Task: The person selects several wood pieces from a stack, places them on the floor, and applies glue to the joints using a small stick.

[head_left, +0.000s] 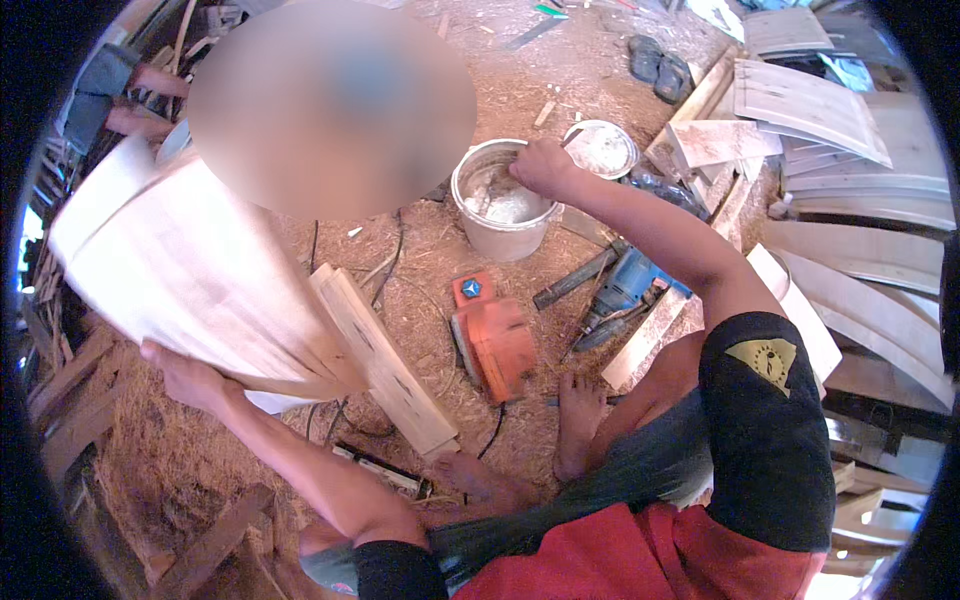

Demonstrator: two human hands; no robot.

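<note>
Head view looks down on a person seated on a floor (420,250) covered in sawdust and wood shavings, bare feet stretched out in front. Left hand (185,380) presses its open palm, fingers spread, against the underside of a large curved panel of pale laminated wood (190,270) that stands tilted at the person's left; the grip is flat against the wood, supporting it rather than wrapped round it. A short thick plank (385,360) leans against the lower right edge of that panel. Right hand (540,165) is stretched forward to a metal bucket (500,235) holding white paste, the fingers clenched over something at its rim; what they hold is too hidden to tell. Just beside the bucket, to the right, sits a round lid (603,148) smeared white. Between the bucket and the feet lies an orange electric sander (495,345) with its black cord trailing toward the person, and to its right a blue power drill (625,290) rests next to a dark bar. More curved white panels (850,200) are stacked at the far right, with a pair of dark sandals (660,62) above them. At the upper left, another person's arms (140,100) show beside scrap wood.
</note>
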